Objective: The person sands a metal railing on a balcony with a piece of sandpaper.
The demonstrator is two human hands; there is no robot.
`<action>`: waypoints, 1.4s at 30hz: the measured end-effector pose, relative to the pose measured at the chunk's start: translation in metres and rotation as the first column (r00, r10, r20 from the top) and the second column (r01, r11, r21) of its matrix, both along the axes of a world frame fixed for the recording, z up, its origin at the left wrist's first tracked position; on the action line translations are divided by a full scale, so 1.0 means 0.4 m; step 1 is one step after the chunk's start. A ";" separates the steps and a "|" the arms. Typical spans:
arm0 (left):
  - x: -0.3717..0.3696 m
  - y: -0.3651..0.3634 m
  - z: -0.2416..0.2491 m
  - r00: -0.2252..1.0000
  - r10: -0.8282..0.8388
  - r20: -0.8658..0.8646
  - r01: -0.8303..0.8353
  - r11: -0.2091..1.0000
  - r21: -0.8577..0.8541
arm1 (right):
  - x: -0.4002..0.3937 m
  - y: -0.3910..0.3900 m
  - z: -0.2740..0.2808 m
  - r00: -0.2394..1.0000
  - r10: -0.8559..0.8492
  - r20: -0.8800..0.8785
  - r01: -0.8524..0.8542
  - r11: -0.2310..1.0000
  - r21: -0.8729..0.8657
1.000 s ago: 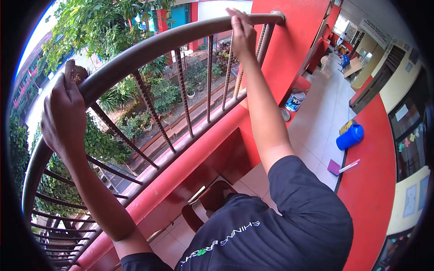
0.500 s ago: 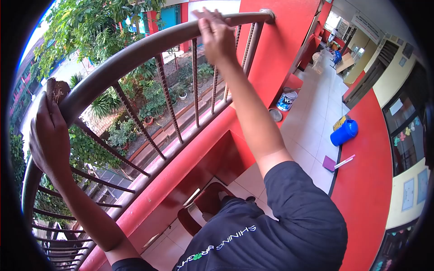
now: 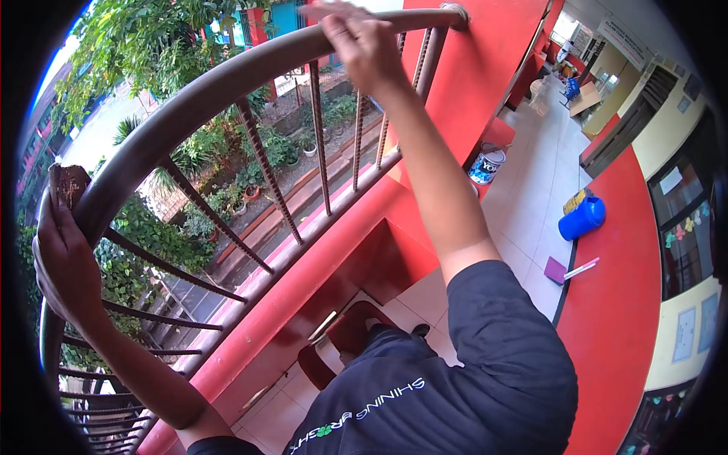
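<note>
My left hand (image 3: 67, 262) is at the left part of the curved grey-brown metal railing (image 3: 205, 95), its fingers closed around a brown, rough-looking flat piece (image 3: 70, 184) that sticks up beyond the fingertips beside the rail. Exactly what that piece is, I cannot make out. Higher up and to the right, my right hand (image 3: 368, 57) lies at the top rail with its fingers stretched across it; the fingertips are slightly blurred. No object shows in the right hand. Ribbed metal bars (image 3: 269, 163) run from the top rail down to a lower rail.
Below the railing is a red ledge (image 3: 303, 284), with a red chair (image 3: 356, 326) beside it. Along the corridor stand a paint bucket (image 3: 487, 163), a blue bin (image 3: 582, 219) and a purple dustpan (image 3: 555, 270). Plants (image 3: 201, 220) grow beyond the bars.
The view has shifted a little, so the railing and my left hand appear lower and further left. My right hand has moved slightly to the right along the top rail.
</note>
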State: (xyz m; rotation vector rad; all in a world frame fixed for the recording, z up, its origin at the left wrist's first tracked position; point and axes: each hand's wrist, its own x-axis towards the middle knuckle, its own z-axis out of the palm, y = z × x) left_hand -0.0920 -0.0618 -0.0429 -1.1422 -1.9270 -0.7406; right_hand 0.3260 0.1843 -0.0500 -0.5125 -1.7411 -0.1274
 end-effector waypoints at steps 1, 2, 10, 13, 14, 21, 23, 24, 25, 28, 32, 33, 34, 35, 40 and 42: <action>0.000 0.001 0.003 1.000 0.005 -0.004 -0.005 1.000 -0.008 | 0.093 0.064 0.014 0.993 -0.103 -0.062 0.095 0.988 -0.124; 0.005 0.002 0.004 0.999 0.042 -0.007 -0.042 0.999 -0.023 | 0.211 0.183 0.022 0.988 -0.156 -0.012 0.146 0.950 -0.275; 0.006 0.007 0.007 0.996 0.041 -0.074 -0.039 0.999 0.021 | -0.021 -0.006 0.016 0.999 0.031 0.006 -0.031 0.999 -0.014; 0.029 0.001 0.016 0.998 0.043 -0.036 -0.043 0.999 0.017 | -0.099 -0.104 0.007 0.978 0.198 0.070 -0.207 0.966 0.158; 0.048 -0.005 0.021 0.999 0.034 0.008 -0.034 0.999 -0.013 | -0.074 -0.077 0.011 0.977 0.199 0.078 -0.209 0.967 0.147; 0.107 -0.013 0.030 0.993 0.116 -0.005 -0.116 0.993 -0.009 | 0.596 0.338 0.001 0.651 -0.753 -0.102 0.547 0.558 -0.624; 0.144 -0.018 0.041 0.989 0.145 -0.009 -0.145 0.989 -0.021 | 0.562 0.203 -0.045 0.489 -0.721 -0.491 0.405 0.686 -0.605; 0.159 -0.023 0.048 0.989 0.149 -0.005 -0.149 0.989 -0.016 | 0.517 0.135 -0.064 0.386 -0.744 -0.545 0.375 0.666 -0.644; 0.174 -0.029 0.054 0.992 0.125 0.008 -0.124 0.991 -0.041 | 0.505 0.128 -0.104 0.349 -0.718 -0.602 0.318 0.695 -0.645; 0.197 -0.033 0.069 0.995 0.090 0.046 -0.087 0.993 -0.076 | 0.432 0.159 -0.166 0.540 -0.527 -0.656 0.366 0.849 -0.381; 0.210 -0.043 0.071 0.997 0.070 0.036 -0.069 0.997 -0.037 | 0.190 0.111 -0.060 0.816 -0.298 -0.496 0.332 0.943 -0.021; 0.212 -0.044 0.071 0.998 0.066 0.021 -0.065 0.998 -0.028 | 0.082 0.044 -0.046 0.849 -0.330 -0.413 0.346 0.937 -0.038; 0.210 -0.045 0.069 0.998 0.060 0.006 -0.060 0.998 -0.023 | -0.037 0.023 -0.067 0.871 -0.291 -0.397 0.335 0.941 0.047; 0.202 -0.044 0.069 0.999 0.047 0.018 -0.046 0.998 -0.038 | -0.151 -0.058 -0.079 0.894 -0.141 -0.425 0.224 0.963 0.150; 0.044 -0.072 0.046 0.971 -0.233 -0.047 0.237 0.958 0.164 | -0.381 -0.284 -0.079 0.983 0.133 -0.128 -0.087 0.946 0.313; 0.014 -0.186 0.076 0.997 0.033 0.064 -0.039 0.994 0.105 | -0.339 -0.217 -0.067 0.955 0.049 -0.292 0.035 0.961 0.274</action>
